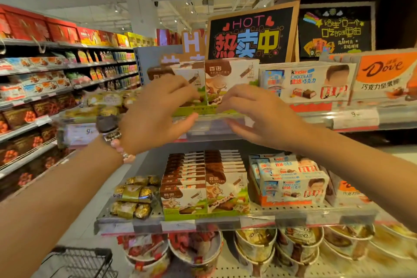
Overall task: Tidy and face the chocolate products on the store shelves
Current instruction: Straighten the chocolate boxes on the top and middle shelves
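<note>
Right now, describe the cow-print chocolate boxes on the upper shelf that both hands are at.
The cow-print chocolate boxes look like white and brown cardboard with a cartoon cow and green grass. They stand upright in a green display tray, facing forward. The left hand and right hand reach their lower fronts, fingers partly covering them. Kinder boxes sit to their right.

A supermarket: stocked shelves, price tags.

bright ceiling spots | soft, smeary focus | motion-blurred hands | wide-angle bowed edges
</note>
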Tool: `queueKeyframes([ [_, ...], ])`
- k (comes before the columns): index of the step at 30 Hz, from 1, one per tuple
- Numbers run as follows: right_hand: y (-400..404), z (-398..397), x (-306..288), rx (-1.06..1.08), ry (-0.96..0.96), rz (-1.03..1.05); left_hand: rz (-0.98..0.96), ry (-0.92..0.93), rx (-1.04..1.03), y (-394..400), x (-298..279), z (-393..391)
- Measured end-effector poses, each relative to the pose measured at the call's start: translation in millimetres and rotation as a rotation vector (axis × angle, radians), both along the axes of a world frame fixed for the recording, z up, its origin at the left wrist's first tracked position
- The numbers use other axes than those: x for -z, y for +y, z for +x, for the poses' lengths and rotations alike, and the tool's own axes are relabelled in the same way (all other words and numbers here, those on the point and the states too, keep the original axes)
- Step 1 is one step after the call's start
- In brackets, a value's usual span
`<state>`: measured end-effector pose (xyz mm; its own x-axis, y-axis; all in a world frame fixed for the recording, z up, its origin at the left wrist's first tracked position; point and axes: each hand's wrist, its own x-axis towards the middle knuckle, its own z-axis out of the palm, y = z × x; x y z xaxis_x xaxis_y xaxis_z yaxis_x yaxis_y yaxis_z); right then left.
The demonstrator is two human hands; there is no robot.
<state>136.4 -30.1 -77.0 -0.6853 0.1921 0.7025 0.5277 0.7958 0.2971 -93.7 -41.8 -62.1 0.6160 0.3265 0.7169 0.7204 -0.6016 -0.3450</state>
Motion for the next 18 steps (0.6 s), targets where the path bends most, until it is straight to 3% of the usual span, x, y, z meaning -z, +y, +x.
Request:
queueKeyframes([
  [4, -2, -1, 38, -0.033, -0.091, -0.128, -0.215, 0.021, 0.022, -4, 38, -9],
  [8, 5, -3, 74, 0.082, -0.215, -0.302, -0.38, 0.079, -0.016, -1, 78, -15],
  [12, 29, -6, 103, 0.337, -0.262, -0.599, -0.608, 0.152, -0.159, 13, 106, -21],
  [15, 53, -7, 114, 0.405, -0.219, -0.778, -0.717, 0.228, -0.27, 24, 121, -19],
  [18, 75, -13, 116, 0.421, -0.214, -1.12, -0.953, 0.268, -0.447, 35, 129, -16],
])
